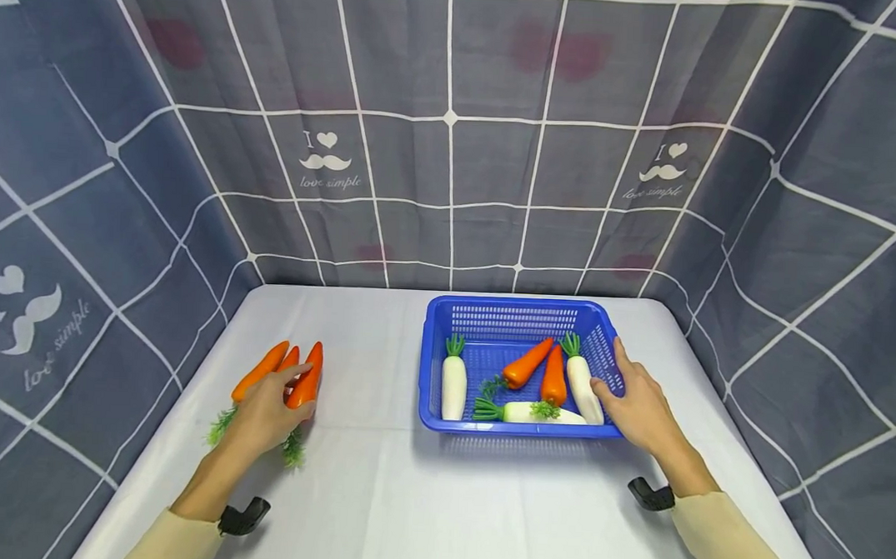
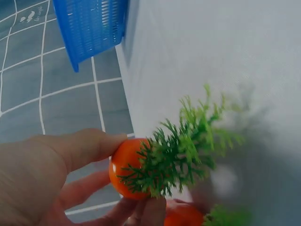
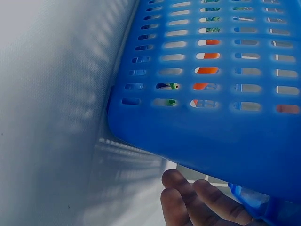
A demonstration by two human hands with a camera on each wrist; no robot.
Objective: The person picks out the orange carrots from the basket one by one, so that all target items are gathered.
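At the left of the table, my left hand [image 1: 265, 413] pinches an orange carrot [image 1: 308, 378] between thumb and fingers. Its green leafy top [image 2: 174, 155] faces the left wrist camera. Two more carrots [image 1: 260, 370] lie beside it, partly hidden by the hand. My right hand [image 1: 647, 409] grips the right rim of a blue plastic basket [image 1: 520, 429], thumb over the inside, other fingers [image 3: 211, 202] outside beneath the rim. Inside the basket lie two carrots [image 1: 528, 364] and three white radishes [image 1: 454, 388] with green tops.
A white cloth [image 1: 364, 493] covers the table. Grey-blue checked curtains [image 1: 393, 152] with white lines stand behind and on both sides, close to the table's edges. Each wrist wears a black strap device [image 1: 244, 517].
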